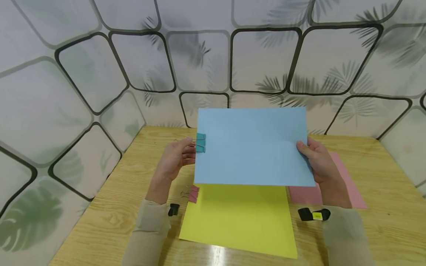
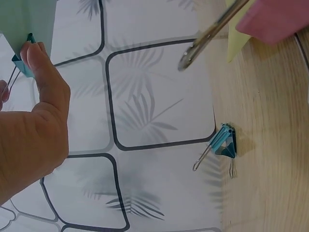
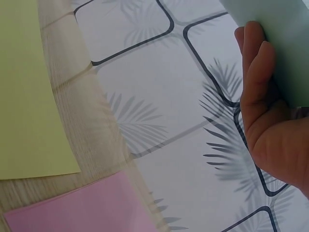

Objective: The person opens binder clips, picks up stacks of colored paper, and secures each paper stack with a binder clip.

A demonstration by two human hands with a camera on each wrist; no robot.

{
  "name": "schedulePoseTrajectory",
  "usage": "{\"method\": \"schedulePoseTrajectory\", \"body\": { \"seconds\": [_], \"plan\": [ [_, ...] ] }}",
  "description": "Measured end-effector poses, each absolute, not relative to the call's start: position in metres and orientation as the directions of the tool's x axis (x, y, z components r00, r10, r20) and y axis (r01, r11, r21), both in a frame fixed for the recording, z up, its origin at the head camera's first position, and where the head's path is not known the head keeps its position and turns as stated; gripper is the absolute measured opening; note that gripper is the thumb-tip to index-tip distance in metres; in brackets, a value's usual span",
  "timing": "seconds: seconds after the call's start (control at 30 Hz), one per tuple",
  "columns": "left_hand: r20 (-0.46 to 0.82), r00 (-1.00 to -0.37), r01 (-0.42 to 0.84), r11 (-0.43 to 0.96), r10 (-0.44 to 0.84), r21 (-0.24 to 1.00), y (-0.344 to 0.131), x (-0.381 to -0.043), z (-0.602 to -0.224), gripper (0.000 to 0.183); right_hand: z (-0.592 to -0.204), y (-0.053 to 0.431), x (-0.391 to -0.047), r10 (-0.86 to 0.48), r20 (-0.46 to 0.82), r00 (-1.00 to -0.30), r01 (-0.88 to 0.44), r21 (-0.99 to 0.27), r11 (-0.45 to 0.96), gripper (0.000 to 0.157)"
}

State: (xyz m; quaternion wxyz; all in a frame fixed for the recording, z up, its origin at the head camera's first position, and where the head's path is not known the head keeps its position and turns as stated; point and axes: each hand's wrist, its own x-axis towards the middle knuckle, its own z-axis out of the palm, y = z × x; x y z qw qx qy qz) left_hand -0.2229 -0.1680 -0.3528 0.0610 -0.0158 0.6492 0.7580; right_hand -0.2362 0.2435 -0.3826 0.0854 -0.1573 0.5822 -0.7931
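A blue sheet of paper [image 1: 251,147] is held up in front of me, above a yellow sheet [image 1: 239,218]. At its left edge a teal binder clip [image 1: 200,143] is fastened. My left hand [image 1: 174,157] pinches this clip's wire handles between thumb and fingers; the clip also shows at the upper left of the left wrist view. My right hand [image 1: 317,159] grips the blue sheet's right edge, thumb on the front and fingers behind. The yellow sheet carries a pink binder clip [image 1: 193,194] on its left edge.
Pink paper [image 1: 347,181] lies on the wooden table [image 1: 116,207] at the right, partly behind my right forearm. A second teal binder clip [image 2: 224,141] sits on the table past my left hand. A patterned wall [image 1: 203,66] rises behind the table.
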Motion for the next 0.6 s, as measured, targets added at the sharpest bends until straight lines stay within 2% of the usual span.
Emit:
{"method": "schedulePoseTrajectory", "body": {
  "seconds": [0.37,0.6],
  "plan": [
    [-0.086,-0.993,-0.096,-0.125,0.082,0.988,-0.1728,-0.2226,-0.353,0.04,-0.383,0.2406,-0.2358,-0.311,0.147,-0.939,-0.062,-0.962,-0.266,0.022],
    [-0.083,-0.993,-0.094,-0.126,0.086,0.988,-0.1753,-0.222,-0.3531,0.035,-0.3821,0.2402,-0.2358,-0.317,0.14,-0.938,-0.058,-0.965,-0.256,0.026]
  ]
}}
